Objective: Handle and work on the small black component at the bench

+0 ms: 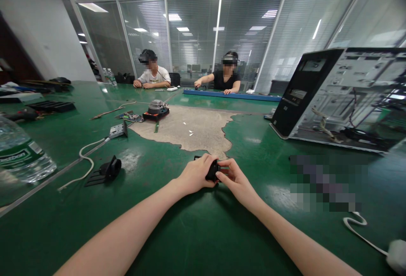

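Over the middle of the green table [177,233], my left hand [197,174] is wrapped round a small black plastic part [212,171]. Its exact kind does not show, since my fingers cover much of it; a thin black loop sticks out beyond my left knuckles. From the other side, my right hand [237,179] pinches the right end of the same part between thumb and fingers. A torn bare patch [203,128] in the green surface begins just beyond both hands.
To the left are a black bracket-like part [106,170], a metal piece [118,129], a cable [84,157] and a water bottle [23,153]. A heatsink fan [157,109] sits ahead. An opened computer case [333,98] stands right. Two people [154,73] sit across, one behind a blue strip [231,94].
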The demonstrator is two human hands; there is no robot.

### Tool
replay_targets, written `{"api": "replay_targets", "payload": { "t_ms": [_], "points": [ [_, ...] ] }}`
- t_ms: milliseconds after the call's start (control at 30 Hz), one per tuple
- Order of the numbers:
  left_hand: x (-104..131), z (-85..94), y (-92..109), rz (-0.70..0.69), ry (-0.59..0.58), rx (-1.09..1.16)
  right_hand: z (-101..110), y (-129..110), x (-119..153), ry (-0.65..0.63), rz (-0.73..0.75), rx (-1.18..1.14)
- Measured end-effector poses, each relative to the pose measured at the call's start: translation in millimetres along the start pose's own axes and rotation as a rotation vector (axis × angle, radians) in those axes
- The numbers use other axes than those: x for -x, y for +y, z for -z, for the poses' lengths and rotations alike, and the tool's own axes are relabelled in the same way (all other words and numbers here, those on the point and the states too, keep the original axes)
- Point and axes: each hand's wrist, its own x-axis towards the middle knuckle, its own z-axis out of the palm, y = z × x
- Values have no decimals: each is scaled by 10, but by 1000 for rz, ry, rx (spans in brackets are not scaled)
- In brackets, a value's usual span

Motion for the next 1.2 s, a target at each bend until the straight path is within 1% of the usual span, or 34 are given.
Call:
{"api": "replay_targets", "payload": {
  "t_ms": [133, 300, 467, 633, 733, 867, 1100, 1133, 1200],
  "points": [
    [-1, -13, -15, -1, -3, 16, 1, 13, -17, 9, -17, 22],
    [-3, -12, -21, 0, -21, 20, -3, -11, 10, -32, -6, 2],
    [0, -16, -16, 10, -12, 14, -11, -10, 17, -8, -1, 13],
    [1, -20, -28, -10, 1, 17, -7, 25, -12, 9, -1, 42],
    [2, -14, -33, -13, 0, 21, 1, 29, -9, -19, -20, 41],
    [2, -9, -29, -9, -7, 13, 6, 3, 9, -44, -20, -17],
    [-1, -26, -26, -8, 7, 7, -4, 6, -8, 12, -23, -31],
    [-3, -29, -27, -6, 6, 3, 3, 13, -14, 38, -25, -22],
    [-7, -36, -30, -2, 9, -11, 26, 25, -24, 140, -45, 21]
  ]
}}
